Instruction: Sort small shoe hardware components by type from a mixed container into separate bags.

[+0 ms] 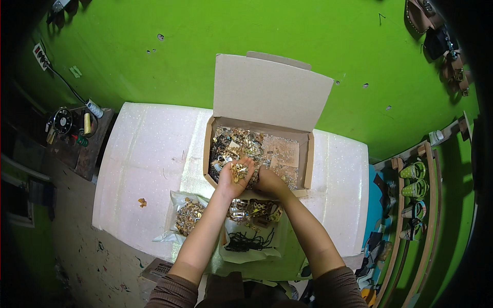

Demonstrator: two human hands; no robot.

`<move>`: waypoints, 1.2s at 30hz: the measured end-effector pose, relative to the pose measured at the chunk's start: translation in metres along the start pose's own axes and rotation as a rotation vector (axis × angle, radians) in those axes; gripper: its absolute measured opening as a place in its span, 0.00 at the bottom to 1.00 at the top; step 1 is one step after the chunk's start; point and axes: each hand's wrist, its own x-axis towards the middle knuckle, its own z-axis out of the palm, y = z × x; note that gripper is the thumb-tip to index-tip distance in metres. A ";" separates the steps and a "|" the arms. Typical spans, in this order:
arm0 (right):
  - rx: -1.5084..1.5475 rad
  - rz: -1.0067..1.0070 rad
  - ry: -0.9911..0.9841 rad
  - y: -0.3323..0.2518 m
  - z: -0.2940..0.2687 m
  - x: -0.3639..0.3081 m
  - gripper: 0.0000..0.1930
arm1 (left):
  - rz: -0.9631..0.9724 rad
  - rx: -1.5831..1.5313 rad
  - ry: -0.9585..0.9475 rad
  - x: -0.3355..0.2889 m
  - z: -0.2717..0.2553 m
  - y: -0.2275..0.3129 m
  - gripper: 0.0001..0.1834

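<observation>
My left hand (227, 186) is palm up and cupped around a small heap of gold-coloured metal pieces (239, 171). Beside it, my right hand (270, 184) dips over the near part of an open cardboard box (309, 160); its fingers curl downward, and what they hold, if anything, is hidden. Gold, silver and dark metal fittings (237, 139) crowd the box's left half. On the right, small shiny bits lie around a flat tan piece of cardboard (284, 153). The box's lid (272, 92) stands raised at the back.
A plastic bag of small gold pieces (189, 215) sits left of my forearm. Between my arms are larger metal fittings (254, 209) and black beaded strands (249, 240). A stray brownish scrap (142, 203) lies on the whitish tabletop (149, 154). At right, sandals hang on a wooden rack (399, 205).
</observation>
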 end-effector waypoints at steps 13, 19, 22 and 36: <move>0.285 0.093 -0.062 0.002 -0.023 0.003 0.05 | 0.038 -0.012 0.019 0.002 -0.004 0.003 0.16; 0.775 -0.048 0.006 0.002 -0.057 0.006 0.05 | 0.037 0.008 0.043 0.002 0.000 -0.001 0.17; 0.795 -0.127 -0.012 -0.009 -0.060 0.009 0.06 | 0.025 0.051 0.031 0.001 0.003 -0.003 0.16; 1.526 -0.072 -0.091 -0.023 -0.086 -0.022 0.07 | 0.023 -0.003 -0.015 -0.003 0.009 -0.001 0.14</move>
